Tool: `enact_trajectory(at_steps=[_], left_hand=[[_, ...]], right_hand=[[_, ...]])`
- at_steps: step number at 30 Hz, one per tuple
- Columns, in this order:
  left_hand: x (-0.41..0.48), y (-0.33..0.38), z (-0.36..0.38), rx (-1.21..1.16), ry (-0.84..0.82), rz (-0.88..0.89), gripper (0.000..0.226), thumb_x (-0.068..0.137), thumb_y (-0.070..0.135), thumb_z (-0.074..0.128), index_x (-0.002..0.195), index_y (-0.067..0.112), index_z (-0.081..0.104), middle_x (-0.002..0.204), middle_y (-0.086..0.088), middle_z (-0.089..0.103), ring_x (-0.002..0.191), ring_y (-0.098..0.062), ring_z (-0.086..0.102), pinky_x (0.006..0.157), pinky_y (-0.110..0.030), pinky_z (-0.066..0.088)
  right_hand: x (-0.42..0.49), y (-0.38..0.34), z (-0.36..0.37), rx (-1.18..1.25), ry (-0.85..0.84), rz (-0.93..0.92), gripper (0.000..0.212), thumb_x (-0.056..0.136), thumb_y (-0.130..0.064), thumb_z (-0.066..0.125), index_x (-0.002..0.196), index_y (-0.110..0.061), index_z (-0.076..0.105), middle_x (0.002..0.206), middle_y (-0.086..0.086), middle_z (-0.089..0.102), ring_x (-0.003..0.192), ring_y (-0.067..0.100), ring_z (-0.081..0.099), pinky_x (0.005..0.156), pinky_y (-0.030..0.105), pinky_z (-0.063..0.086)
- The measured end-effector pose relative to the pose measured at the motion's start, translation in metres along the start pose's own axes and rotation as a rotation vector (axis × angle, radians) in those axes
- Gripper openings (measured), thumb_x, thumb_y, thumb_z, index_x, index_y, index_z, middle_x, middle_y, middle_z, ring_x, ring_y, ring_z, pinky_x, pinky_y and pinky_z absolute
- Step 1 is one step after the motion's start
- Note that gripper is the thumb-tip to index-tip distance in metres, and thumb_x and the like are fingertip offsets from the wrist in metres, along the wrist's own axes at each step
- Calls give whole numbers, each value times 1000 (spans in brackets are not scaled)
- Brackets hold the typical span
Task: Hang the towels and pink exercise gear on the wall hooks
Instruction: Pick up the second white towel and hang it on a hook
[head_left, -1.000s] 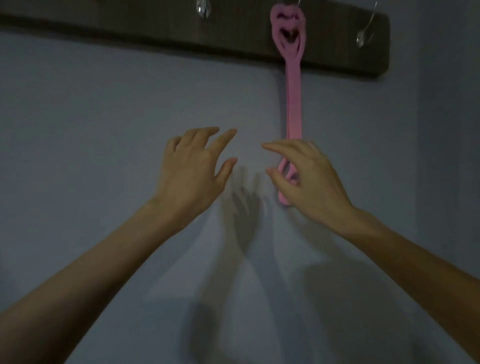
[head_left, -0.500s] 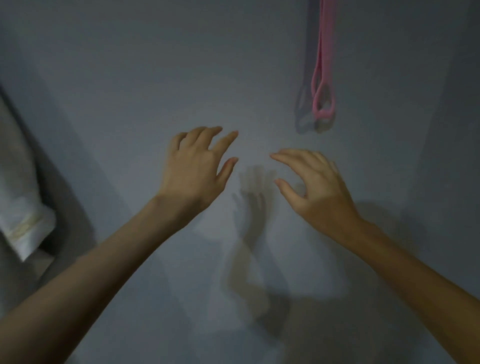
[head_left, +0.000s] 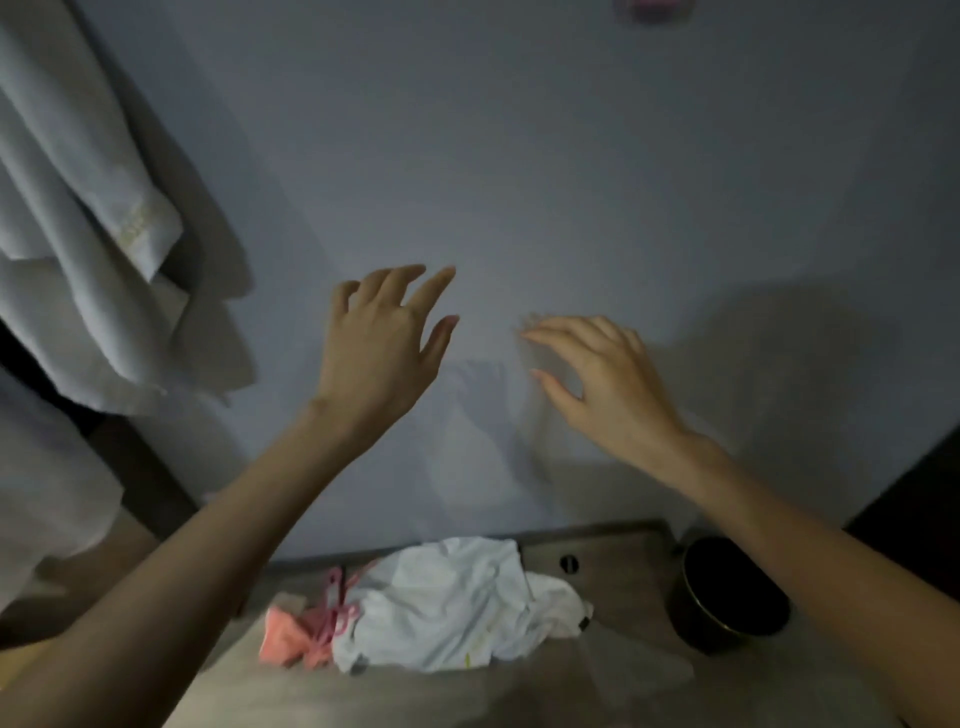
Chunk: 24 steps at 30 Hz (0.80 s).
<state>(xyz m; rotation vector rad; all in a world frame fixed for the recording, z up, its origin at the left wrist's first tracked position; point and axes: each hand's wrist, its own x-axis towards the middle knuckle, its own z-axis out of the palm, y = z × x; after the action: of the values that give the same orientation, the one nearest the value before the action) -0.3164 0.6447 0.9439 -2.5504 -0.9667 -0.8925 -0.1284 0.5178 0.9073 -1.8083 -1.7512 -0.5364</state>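
Two piles wait unhung on the desk (head_left: 628, 577), near its back edge against the wall: a crumpled white towel (head_left: 457, 608) and, touching its left side, pink exercise gear (head_left: 311, 626), a thin cord looped over a coral-pink cloth bit. Risk, my guess: the cord runs right up against the towel's fold, so lifting the towel alone could drag the gear along and drop it off the desk's front edge. Grabbing the cord by one loop could leave it tangled and hard to hook. A dark round pot (head_left: 727, 592) sits by the desk's back right corner, apart from the towel but close under the right forearm as seen here, so a low sweep down could knock it. Dim light and blur make a misjudged grab likelier. Left hand (head_left: 379, 353) is raised above the piles, back to camera, fingers spread and loosely bent, holding nothing. Right hand (head_left: 613, 384) is beside it with a gap between, palm toward the wall (head_left: 571, 156), fingers splayed, thumb out, also empty. Its fingertips are blurred, so I cannot tell if they touch the wall. Farther off, a hanging towel (head_left: 88, 218) drapes at upper left, its hook not in view. A pink scrap (head_left: 652, 4) shows at the top edge, too cropped to identify.
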Motion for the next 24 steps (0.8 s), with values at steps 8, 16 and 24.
enact_trajectory(at_steps=[8,16,24], left_hand=[[-79,-44,33,27,-219,-68,48,96,44,42,141,28,39,139,-4,50,123,-28,48,99,-43,35],[-133,-144,112,1,-442,-181,49,95,43,43,141,28,38,140,-5,49,126,-28,47,103,-44,33],[-176,-215,228,-83,-686,-251,51,96,44,40,144,29,31,145,-4,44,131,-25,41,108,-42,28]], right_hand=[[-44,-45,76,148,-171,49,36,85,-26,57,120,-26,59,120,-7,61,109,10,47,90,25,30],[-38,-87,198,252,-363,122,32,85,-27,52,114,-20,63,115,-2,65,104,22,59,91,37,44],[-38,-107,324,295,-578,305,28,89,-24,54,114,-21,63,119,-1,63,109,22,55,88,26,30]])
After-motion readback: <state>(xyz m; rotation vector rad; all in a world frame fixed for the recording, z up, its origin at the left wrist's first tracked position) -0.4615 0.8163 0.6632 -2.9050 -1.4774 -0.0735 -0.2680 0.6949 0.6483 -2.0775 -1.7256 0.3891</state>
